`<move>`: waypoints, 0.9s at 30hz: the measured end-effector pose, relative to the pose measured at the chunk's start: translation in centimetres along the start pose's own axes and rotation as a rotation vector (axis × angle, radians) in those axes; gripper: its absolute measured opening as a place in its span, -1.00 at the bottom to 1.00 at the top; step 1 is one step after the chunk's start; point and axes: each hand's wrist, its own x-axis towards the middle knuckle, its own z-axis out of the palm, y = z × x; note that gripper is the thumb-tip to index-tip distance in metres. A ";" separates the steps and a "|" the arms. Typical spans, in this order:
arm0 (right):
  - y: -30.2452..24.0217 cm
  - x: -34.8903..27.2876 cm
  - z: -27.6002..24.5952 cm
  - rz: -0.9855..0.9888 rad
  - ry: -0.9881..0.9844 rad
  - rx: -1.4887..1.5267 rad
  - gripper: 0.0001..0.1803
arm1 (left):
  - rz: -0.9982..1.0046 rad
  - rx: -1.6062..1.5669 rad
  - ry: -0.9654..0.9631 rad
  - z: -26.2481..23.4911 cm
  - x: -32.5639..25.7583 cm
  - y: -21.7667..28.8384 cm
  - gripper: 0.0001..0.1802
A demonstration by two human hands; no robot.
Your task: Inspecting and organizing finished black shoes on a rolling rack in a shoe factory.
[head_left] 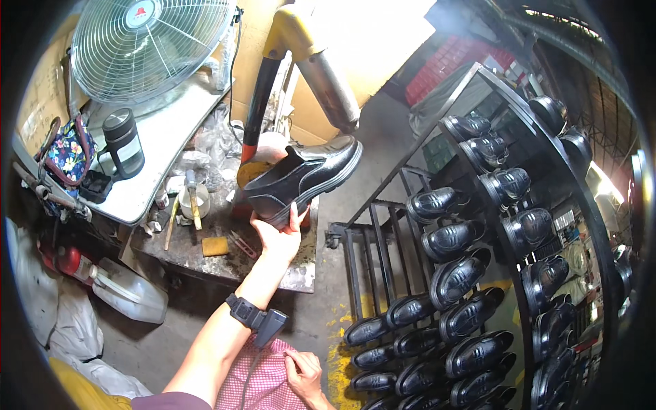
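Left grip point(279, 240) closed on the heel end of a glossy black shoe point(301, 179), thumb to one side, fingers against the back and sole from below. Shoe is held up, tilted, above the right end of a dark, stained table point(295, 275), toe toward upper right, sole facing lower right. Toe lies just below the end of a metal cylinder point(333, 92) on a yellow bent arm point(292, 33); cannot tell if they touch. Left wrist wears a black strapped device point(255, 317). Right grip point(305, 377) low, fingers loosely curled beside a pink checked cloth point(256, 372); cannot tell whether it has hold of any. On the table, left of the shoe: yellow block point(215, 247), red-handled tool point(242, 244), brush point(195, 205) leaning at a pale tub point(205, 202). To the right, a dark metal rack point(383, 253) bears rows of black shoes point(459, 277).
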 end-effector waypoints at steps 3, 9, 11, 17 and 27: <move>-0.2 0.0 0.1 0.003 0.003 0.000 -0.82 | -0.035 -0.009 0.020 -0.3 0.3 0.0 -0.37; 0.1 0.0 0.2 0.000 0.004 0.002 -0.82 | -0.028 -0.011 -0.017 0.0 0.1 0.5 -0.36; 0.1 0.1 0.2 -0.001 0.011 -0.004 -0.82 | -0.047 0.002 0.015 0.4 -0.2 0.7 -0.38; -0.7 0.0 0.2 0.046 -0.030 -0.002 -0.83 | 0.023 0.193 0.014 -1.7 -1.7 3.3 -0.47; -0.9 1.8 -2.5 0.360 0.058 0.390 -0.46 | 0.010 0.609 -0.179 -1.4 -8.4 8.4 -0.37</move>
